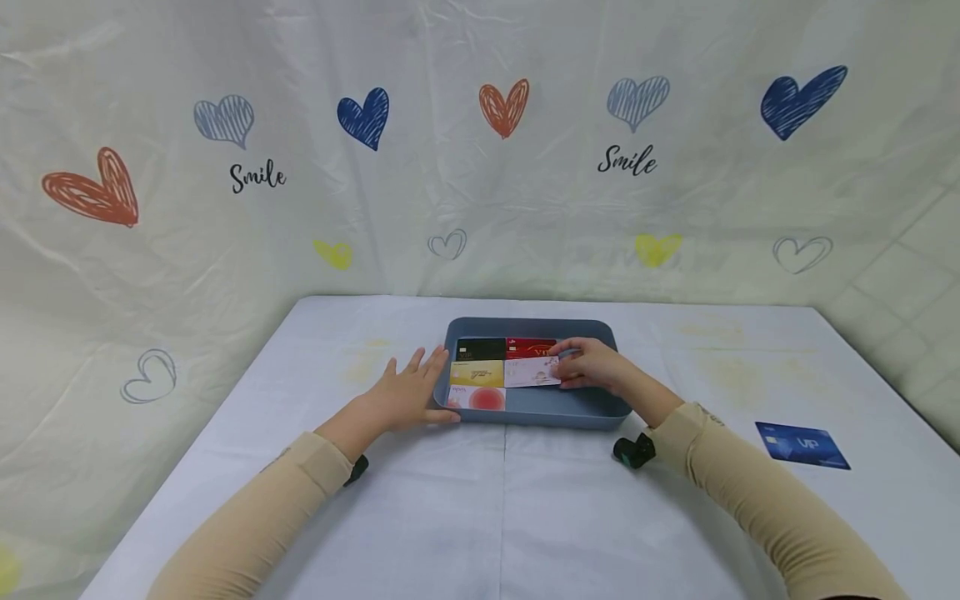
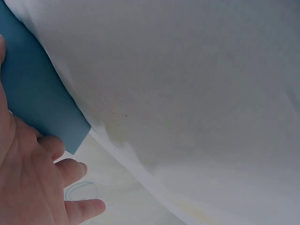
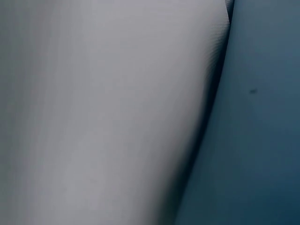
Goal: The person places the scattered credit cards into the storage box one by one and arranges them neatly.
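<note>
A blue-grey tray (image 1: 558, 418) lies on the table with several cards inside. My right hand (image 1: 592, 367) holds a pale pink card (image 1: 528, 372) by its right end, low over the tray, beside a yellow card (image 1: 477, 373). Behind these are a black card (image 1: 482, 349) and a red card (image 1: 525, 346); nearer me is a white card with a red circle (image 1: 480, 399). My left hand (image 1: 405, 392), fingers spread, rests against the tray's left side. In the left wrist view, its fingers (image 2: 70, 173) extend beside the tray wall (image 2: 37, 79). The right wrist view shows no fingers.
A blue VIP card (image 1: 802, 445) lies on the white tablecloth (image 1: 450, 517) to the right of the tray, beyond my right forearm. Behind the table hangs a pale curtain (image 1: 555, 183) printed with hearts.
</note>
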The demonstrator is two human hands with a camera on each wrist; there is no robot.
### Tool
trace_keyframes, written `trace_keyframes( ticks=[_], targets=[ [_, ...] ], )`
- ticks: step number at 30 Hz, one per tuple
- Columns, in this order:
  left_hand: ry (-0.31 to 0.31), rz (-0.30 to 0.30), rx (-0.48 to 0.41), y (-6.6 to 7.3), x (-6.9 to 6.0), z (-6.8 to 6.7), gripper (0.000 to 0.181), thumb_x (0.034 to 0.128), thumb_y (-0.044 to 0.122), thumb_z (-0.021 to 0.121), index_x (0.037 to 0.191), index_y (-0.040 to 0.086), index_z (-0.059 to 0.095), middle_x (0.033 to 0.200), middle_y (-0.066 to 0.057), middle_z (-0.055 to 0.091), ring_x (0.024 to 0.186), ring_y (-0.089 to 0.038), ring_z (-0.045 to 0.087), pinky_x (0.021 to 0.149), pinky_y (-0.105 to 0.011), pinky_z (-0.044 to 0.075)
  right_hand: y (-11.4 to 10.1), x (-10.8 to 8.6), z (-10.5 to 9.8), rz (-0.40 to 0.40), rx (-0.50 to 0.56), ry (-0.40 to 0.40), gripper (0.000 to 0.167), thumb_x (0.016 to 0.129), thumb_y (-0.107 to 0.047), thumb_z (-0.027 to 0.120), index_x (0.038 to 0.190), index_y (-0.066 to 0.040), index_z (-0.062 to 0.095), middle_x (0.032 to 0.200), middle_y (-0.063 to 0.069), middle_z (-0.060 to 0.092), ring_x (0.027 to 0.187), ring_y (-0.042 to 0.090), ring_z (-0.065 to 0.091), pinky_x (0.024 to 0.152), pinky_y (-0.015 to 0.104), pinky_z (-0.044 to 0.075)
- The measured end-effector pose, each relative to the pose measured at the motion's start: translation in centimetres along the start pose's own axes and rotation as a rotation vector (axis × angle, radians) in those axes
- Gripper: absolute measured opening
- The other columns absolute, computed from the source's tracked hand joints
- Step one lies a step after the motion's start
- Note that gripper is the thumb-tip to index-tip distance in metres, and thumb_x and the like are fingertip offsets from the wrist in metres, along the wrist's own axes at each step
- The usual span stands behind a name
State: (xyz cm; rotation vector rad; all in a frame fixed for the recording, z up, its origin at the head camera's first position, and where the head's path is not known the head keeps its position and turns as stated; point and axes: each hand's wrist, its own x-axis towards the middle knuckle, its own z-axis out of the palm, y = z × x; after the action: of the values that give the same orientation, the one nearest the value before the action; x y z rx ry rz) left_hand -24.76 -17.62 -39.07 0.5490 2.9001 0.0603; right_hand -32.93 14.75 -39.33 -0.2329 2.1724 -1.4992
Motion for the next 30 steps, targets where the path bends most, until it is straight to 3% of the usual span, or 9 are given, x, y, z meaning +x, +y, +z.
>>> trace_keyframes(
  ticks=[3, 10, 13, 21, 30],
  targets=[
    [0.006, 0.005, -0.002, -0.01, 0.03, 0.01, 0.111, 0.0920, 0.068, 0.062, 0.165, 0.004, 0.007, 0.171, -0.010, 0.008, 0.156, -0.038, 0.009, 0.117, -0.069, 0.012, -0.11, 0.09, 0.02, -0.009, -0.047, -0.012, 0.055, 0.095, -0.001, 0.071, 0.144, 0.010, 0.047, 0.100, 0.013, 0.058, 0.080, 0.015, 0.066, 0.081, 0.032, 0.060],
    [0.009, 0.011, -0.010, 0.02, -0.02, -0.06, 0.111, 0.0922, 0.067, 0.063, 0.165, 0.004, 0.008, 0.171, -0.010, 0.009, 0.156, -0.038, 0.009, 0.117, -0.070, 0.012, -0.54, -0.05, 0.14, -0.004, -0.301, 0.024, 0.062, 0.087, -0.008, 0.082, 0.142, 0.000, 0.056, 0.105, 0.015, 0.059, 0.088, 0.022, 0.059, 0.077, 0.025, 0.057],
    [0.008, 0.014, -0.008, 0.04, -0.08, -0.11, 0.111, 0.0925, 0.067, 0.062, 0.165, 0.003, 0.008, 0.171, -0.010, 0.009, 0.156, -0.038, 0.009, 0.117, -0.070, 0.013, -0.67, 0.04, 0.22, -0.003, -0.354, 0.027, 0.060, 0.086, -0.008, 0.083, 0.140, -0.002, 0.058, 0.107, 0.016, 0.059, 0.090, 0.025, 0.057, 0.076, 0.026, 0.056],
    [0.008, 0.015, -0.014, 0.01, -0.05, -0.19, 0.110, 0.0927, 0.067, 0.062, 0.165, 0.004, 0.008, 0.171, -0.011, 0.008, 0.156, -0.038, 0.008, 0.117, -0.070, 0.012, -0.91, 0.17, 0.30, -0.061, -0.454, 0.010, 0.055, 0.086, -0.005, 0.082, 0.135, 0.002, 0.059, 0.097, 0.013, 0.057, 0.078, 0.021, 0.059, 0.073, 0.025, 0.058],
    [0.005, 0.014, -0.016, -0.08, -0.01, -0.04, 0.111, 0.0922, 0.068, 0.062, 0.165, 0.005, 0.007, 0.171, -0.010, 0.007, 0.156, -0.038, 0.007, 0.117, -0.070, 0.012, -0.94, 0.41, -0.25, -0.053, -0.438, -0.051, 0.054, 0.087, -0.005, 0.081, 0.134, 0.003, 0.057, 0.091, 0.010, 0.054, 0.073, 0.018, 0.058, 0.073, 0.027, 0.059]
  ],
)
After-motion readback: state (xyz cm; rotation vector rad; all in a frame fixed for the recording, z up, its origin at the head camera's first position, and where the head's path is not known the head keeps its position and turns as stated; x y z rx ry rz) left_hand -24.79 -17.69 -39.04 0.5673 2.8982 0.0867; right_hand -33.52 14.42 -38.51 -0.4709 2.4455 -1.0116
